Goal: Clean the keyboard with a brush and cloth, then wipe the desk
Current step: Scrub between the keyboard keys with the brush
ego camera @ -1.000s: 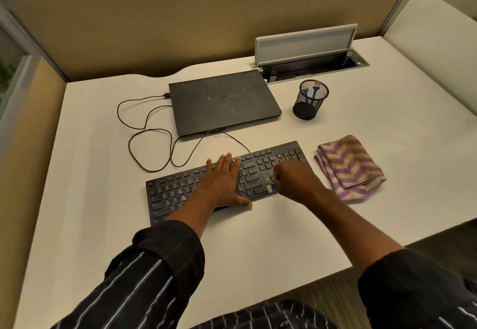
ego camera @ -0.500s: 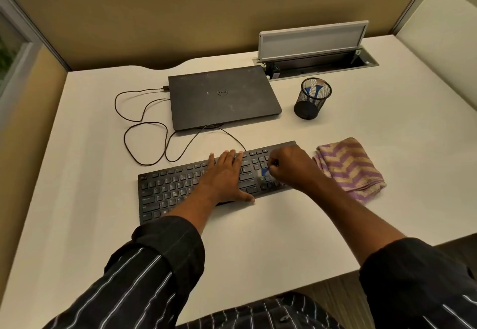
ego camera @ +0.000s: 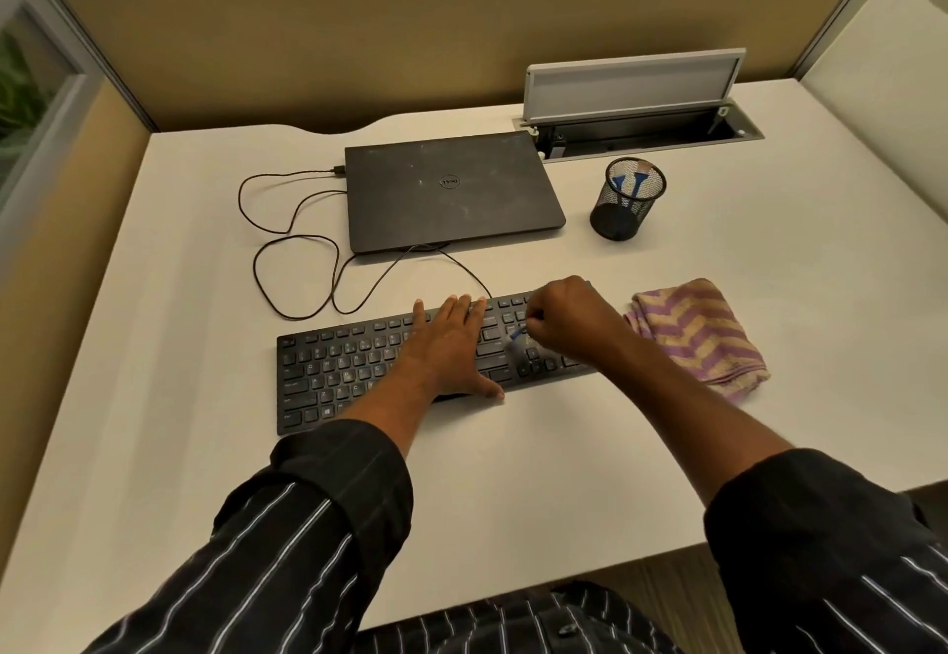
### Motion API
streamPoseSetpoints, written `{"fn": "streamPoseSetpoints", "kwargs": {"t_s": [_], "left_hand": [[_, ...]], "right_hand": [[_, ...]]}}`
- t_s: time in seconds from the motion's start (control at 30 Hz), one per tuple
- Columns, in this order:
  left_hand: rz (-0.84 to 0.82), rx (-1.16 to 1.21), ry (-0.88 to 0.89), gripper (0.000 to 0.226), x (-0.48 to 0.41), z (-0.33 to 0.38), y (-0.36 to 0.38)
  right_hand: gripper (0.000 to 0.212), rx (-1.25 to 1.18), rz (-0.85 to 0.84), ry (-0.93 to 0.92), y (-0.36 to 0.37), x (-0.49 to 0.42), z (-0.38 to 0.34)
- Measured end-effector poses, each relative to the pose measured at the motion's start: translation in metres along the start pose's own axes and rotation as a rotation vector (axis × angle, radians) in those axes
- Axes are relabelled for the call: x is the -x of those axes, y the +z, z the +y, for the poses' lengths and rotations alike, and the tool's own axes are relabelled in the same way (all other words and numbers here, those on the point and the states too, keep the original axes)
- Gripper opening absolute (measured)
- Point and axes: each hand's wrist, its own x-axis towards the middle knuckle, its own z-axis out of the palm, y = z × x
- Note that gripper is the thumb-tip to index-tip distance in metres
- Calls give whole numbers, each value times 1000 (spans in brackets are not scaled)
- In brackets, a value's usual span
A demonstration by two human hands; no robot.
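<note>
A black keyboard (ego camera: 338, 371) lies across the middle of the white desk (ego camera: 513, 474). My left hand (ego camera: 451, 345) rests flat on its middle keys, fingers straight. My right hand (ego camera: 569, 320) is curled over the keyboard's right part and pinches a small blue brush (ego camera: 515, 338), whose blurred bristles touch the keys. A folded purple and yellow chevron cloth (ego camera: 697, 335) lies on the desk just right of the keyboard, untouched.
A closed black laptop (ego camera: 451, 192) sits behind the keyboard, with a looped black cable (ego camera: 287, 263) to its left. A black mesh cup (ego camera: 626, 199) holding blue tools stands at the right. Behind it is an open cable box (ego camera: 636, 104). Partition walls surround the desk.
My right hand with the brush has moved from the keyboard's near right edge toward its far keys. My left hand stays flat on the keyboard. The camera shifted slightly.
</note>
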Motion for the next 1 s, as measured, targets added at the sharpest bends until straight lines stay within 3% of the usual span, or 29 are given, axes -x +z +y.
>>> {"fn": "streamPoseSetpoints", "kwargs": {"t_s": [0.37, 0.53, 0.83, 1.0], "left_hand": [[-28, 21, -17, 137, -1, 2, -2], [-27, 26, -12, 137, 0, 1, -1], [-38, 33, -16, 137, -1, 1, -1], [-28, 29, -22, 138, 0, 2, -1]], "right_hand": [[18, 111, -150, 30, 4, 8, 4], [17, 49, -22, -40, 4, 5, 2], [11, 84, -121, -30, 8, 18, 6], [20, -45, 25, 10, 5, 5, 1]]}}
